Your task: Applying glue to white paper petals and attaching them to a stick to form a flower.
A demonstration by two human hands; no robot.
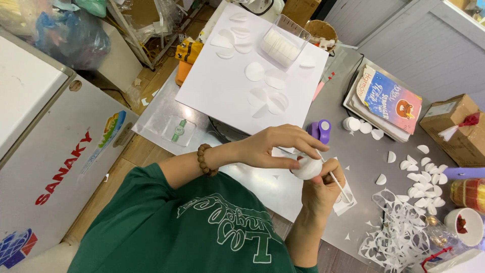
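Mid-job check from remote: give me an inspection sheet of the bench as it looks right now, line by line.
Surface: grey table, partly covered by a large white sheet.
Job's things: white paper ball pinched by the left hand; thin white stick in the right hand.
Clutter: folded white paper petals, cut-out paper scraps, purple hole punch, clear box of paper discs, stack of books, cardboard box, small white cup.
Hands: both closed on their items, close together above the table edge.
Cables: one dark cable beside the books.
Surroundings: white chest freezer at the side; plastic bags behind it.
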